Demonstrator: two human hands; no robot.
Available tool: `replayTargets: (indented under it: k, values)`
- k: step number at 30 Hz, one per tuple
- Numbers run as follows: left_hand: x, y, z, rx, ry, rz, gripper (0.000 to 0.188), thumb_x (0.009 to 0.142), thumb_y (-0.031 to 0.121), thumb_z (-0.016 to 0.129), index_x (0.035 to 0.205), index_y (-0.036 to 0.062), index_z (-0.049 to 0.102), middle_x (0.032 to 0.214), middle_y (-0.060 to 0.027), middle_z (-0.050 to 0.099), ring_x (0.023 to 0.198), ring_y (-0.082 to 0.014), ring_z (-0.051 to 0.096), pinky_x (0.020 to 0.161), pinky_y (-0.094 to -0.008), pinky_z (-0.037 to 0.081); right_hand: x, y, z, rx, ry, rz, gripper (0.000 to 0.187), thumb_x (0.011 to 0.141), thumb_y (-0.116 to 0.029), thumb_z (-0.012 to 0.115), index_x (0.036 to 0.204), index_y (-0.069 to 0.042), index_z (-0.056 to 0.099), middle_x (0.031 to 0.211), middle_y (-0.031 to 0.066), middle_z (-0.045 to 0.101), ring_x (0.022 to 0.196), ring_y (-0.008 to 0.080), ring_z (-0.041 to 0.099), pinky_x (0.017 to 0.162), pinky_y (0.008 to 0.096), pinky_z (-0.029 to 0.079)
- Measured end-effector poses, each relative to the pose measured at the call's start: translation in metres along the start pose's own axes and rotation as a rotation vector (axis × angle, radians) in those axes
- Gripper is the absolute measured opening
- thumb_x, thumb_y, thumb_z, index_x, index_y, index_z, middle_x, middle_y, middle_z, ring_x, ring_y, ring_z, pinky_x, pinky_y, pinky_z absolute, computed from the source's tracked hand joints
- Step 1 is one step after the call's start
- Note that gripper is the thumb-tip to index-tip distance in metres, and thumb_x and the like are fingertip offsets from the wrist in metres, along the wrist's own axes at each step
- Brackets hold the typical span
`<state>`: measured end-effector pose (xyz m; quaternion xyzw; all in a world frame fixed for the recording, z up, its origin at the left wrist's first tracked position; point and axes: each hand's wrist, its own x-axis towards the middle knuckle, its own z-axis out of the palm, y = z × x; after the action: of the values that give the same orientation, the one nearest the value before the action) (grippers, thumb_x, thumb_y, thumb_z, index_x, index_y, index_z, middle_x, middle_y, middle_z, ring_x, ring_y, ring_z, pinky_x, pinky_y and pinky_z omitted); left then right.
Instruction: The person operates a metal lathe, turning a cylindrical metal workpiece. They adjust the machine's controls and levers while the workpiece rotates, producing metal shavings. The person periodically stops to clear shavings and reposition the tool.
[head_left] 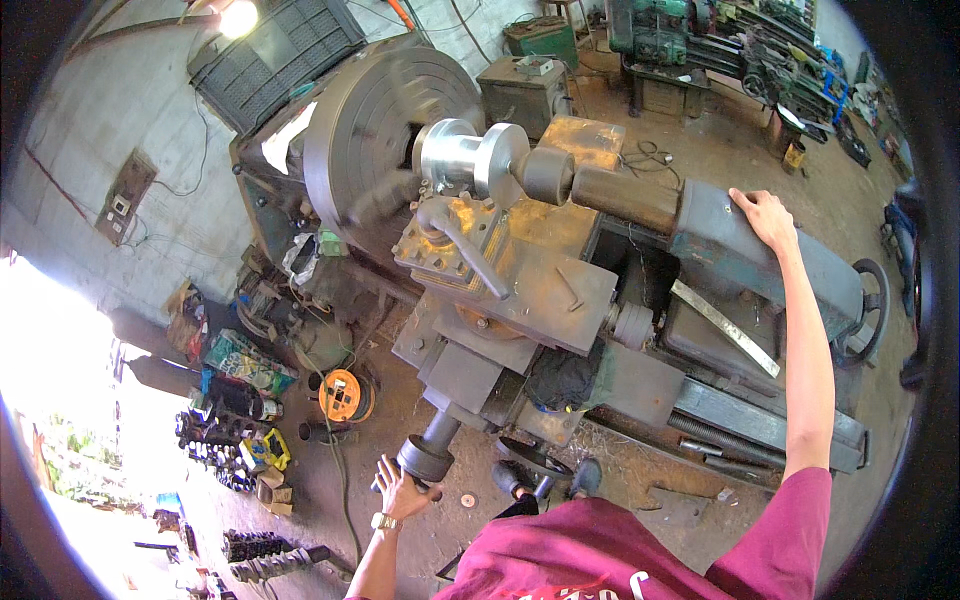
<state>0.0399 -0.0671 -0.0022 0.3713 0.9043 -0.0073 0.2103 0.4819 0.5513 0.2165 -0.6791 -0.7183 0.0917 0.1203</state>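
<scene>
My left hand [400, 494], a watch on its wrist, grips the small crank handle [425, 458] at the near end of the lathe's cross slide [462, 378]. My right hand [765, 218] lies with its fingers out on top of the blue-grey tailstock [715, 232], holding nothing. A shiny, spool-shaped metal workpiece [448, 158] sits between the big round chuck [340, 140] and the tailstock's dark centre [548, 176]. The chuck's face looks blurred, as if turning. In front of the workpiece stands the tool post [450, 250] with its bent clamping lever [470, 255].
A flat metal bar [725, 328] lies across the bed beside the tailstock, whose handwheel [868, 312] is at the right. A carriage handwheel [535, 458] stands by my feet. An orange cable reel [345, 396] and several crankshafts [280, 562] are on the left floor.
</scene>
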Motion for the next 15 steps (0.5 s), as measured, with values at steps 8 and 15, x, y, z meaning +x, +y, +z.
replayTargets:
  k: [8, 15]
  values:
    - [-0.005, 0.021, -0.001, 0.098, -0.016, 0.031, 0.124, 0.058, 0.054, 0.084, 0.149, -0.0063, 0.025, 0.152, -0.0447, 0.004, 0.145, -0.0563, 0.004, 0.117, -0.0628, 0.009, 0.000, -0.001, -0.002, 0.004, -0.052, 0.002, 0.067, 0.091, -0.066, 0.046, 0.111, -0.009, 0.073, 0.113, 0.0220, 0.068, 0.109, 0.0381, 0.063, 0.095, 0.0470, 0.047]
    - [0.013, 0.004, -0.023, -0.095, -0.221, 0.115, 0.120, 0.058, 0.048, 0.084, 0.151, -0.0013, 0.025, 0.154, -0.0399, 0.010, 0.145, -0.0548, 0.008, 0.116, -0.0619, 0.017, 0.001, -0.001, -0.002, 0.000, -0.047, 0.006, 0.067, 0.091, -0.066, 0.045, 0.112, -0.008, 0.072, 0.115, 0.0204, 0.068, 0.110, 0.0380, 0.063, 0.096, 0.0476, 0.046]
